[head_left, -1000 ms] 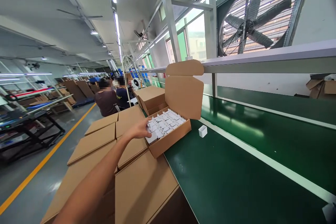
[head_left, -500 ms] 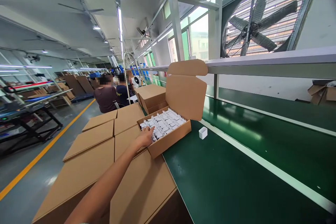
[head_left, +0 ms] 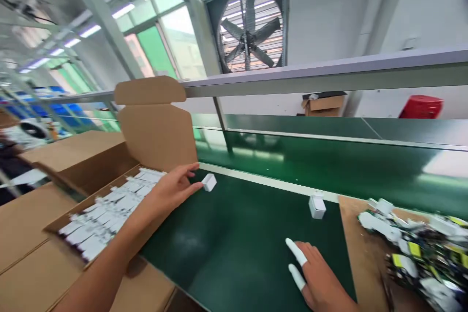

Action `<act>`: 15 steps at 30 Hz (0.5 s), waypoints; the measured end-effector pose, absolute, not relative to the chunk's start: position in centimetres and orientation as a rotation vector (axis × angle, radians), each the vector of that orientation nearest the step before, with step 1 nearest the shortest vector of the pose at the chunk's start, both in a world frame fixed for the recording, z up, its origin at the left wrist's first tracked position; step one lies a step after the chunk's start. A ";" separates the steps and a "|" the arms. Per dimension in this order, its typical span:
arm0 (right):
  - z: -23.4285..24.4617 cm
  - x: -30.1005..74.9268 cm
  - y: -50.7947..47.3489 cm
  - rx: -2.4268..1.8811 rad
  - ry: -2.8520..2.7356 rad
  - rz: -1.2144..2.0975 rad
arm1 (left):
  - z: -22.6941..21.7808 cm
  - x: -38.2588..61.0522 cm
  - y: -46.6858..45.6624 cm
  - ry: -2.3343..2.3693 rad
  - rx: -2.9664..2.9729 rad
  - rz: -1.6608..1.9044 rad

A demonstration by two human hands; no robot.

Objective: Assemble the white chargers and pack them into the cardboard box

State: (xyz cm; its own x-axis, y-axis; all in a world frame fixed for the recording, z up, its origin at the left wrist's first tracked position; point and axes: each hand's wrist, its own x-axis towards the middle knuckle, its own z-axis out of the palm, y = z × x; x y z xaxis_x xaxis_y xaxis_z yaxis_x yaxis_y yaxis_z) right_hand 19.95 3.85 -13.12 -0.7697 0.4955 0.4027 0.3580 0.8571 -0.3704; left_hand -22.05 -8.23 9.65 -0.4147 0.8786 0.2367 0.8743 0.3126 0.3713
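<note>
My left hand [head_left: 175, 187] reaches over the green table, thumb and fingers apart and nothing between them. Its thumb tip is at the near side of a small white open-topped plastic case [head_left: 209, 182]; whether they touch I cannot tell. My right hand [head_left: 318, 275] is low over the table, with white finger cots on two spread fingers and nothing held. Beyond it stands another small white case [head_left: 317, 206]. Left of my left hand, an open cardboard box [head_left: 155, 131] with its lid up holds rows of white parts [head_left: 113, 209], partly covered by my forearm.
Circuit boards and white pieces are heaped [head_left: 420, 248] on a brown board [head_left: 349, 234] at the right. Closed cartons [head_left: 32, 219] lie at the left. A shelf rail [head_left: 292, 78] runs across the back, under a wall fan [head_left: 250, 34].
The view has swung right, bringing the heap and my right hand into sight. My left hand has left the box of white parts and come over to the white case on the table.
</note>
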 end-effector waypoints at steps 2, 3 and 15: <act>-12.4 20.1 3.5 -0.593 -2.554 0.353 | 7.7 -16.2 -3.3 2.195 1.738 0.670; -12.1 20.1 3.3 -0.588 -2.557 0.340 | 6.6 -13.0 -0.9 2.072 1.761 0.613; -12.9 21.2 4.9 -0.493 -2.491 0.349 | 0.8 6.1 12.5 1.868 1.857 0.426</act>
